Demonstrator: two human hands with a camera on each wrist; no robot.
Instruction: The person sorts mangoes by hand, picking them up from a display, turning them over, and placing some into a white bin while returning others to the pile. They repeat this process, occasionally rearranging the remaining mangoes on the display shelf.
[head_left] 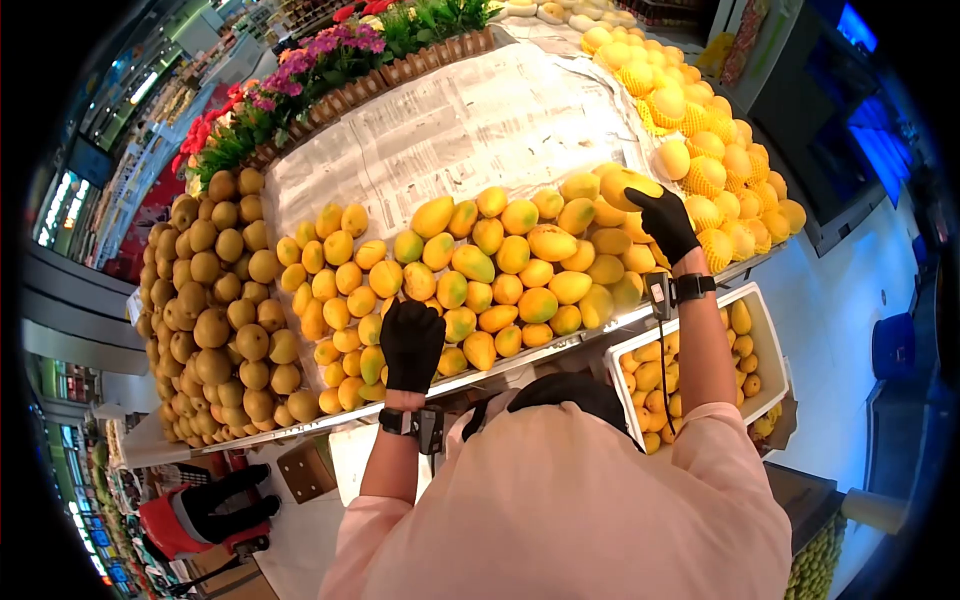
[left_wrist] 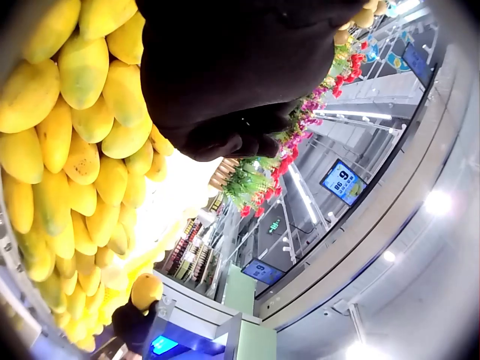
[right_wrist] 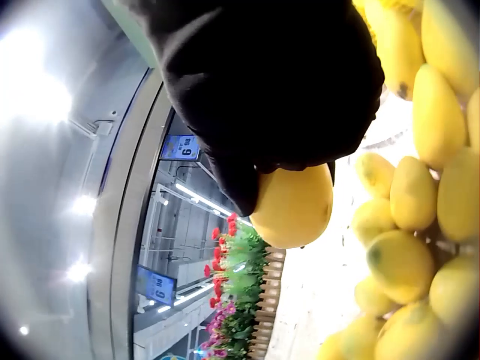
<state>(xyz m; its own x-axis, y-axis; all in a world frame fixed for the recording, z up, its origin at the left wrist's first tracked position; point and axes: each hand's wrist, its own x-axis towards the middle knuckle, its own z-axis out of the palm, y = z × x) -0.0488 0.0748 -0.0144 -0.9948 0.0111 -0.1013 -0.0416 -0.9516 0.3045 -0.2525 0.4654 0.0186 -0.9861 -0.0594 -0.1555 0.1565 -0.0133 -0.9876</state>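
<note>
My right hand (head_left: 664,222), in a black glove, grips a yellow mango (head_left: 630,187) above the far right end of the mango rows. In the right wrist view the mango (right_wrist: 294,206) shows below the curled fingers, with the thumb at its side. My left hand (head_left: 411,343), also gloved in black, is over the front of the rows of yellow-green mangoes (head_left: 472,262). In the left wrist view its fingers (left_wrist: 232,142) are curled in, and no fruit shows in them.
Newspaper (head_left: 440,130) covers the stand behind the mangoes. Round brown fruit (head_left: 212,328) is piled at left, netted yellow fruit (head_left: 705,178) at right. Flowers (head_left: 290,75) behind a small fence line the back left. A white foam box (head_left: 775,352) of mangoes stands low at right.
</note>
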